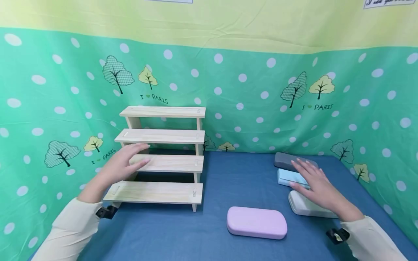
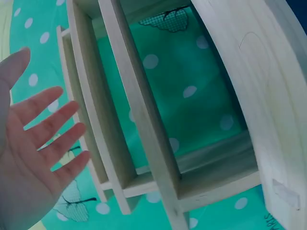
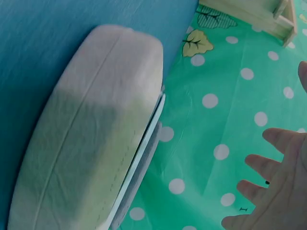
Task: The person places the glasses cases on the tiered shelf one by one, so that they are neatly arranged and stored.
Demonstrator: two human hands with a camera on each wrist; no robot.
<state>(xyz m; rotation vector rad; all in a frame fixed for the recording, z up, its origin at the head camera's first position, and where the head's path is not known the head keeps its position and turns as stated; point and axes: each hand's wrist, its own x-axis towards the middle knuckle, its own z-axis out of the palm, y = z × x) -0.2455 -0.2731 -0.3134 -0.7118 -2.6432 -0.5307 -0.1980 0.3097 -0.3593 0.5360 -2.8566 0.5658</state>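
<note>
Looks like bare, pale wood on the stepped shelf (image 1: 153, 192), matt and smooth, with fine grain along the boards; over to smooth plastic or leatherette, hard to tell which, on the lilac case (image 1: 257, 223), with a soft sheen; shows leather-like skin on the white case (image 1: 307, 204), seamed and fairly matt; drops to plain matt cloth on the blue table cover (image 1: 215, 192); and there, thin, printed, lightly creased fabric on the backdrop (image 1: 248, 123).
</note>
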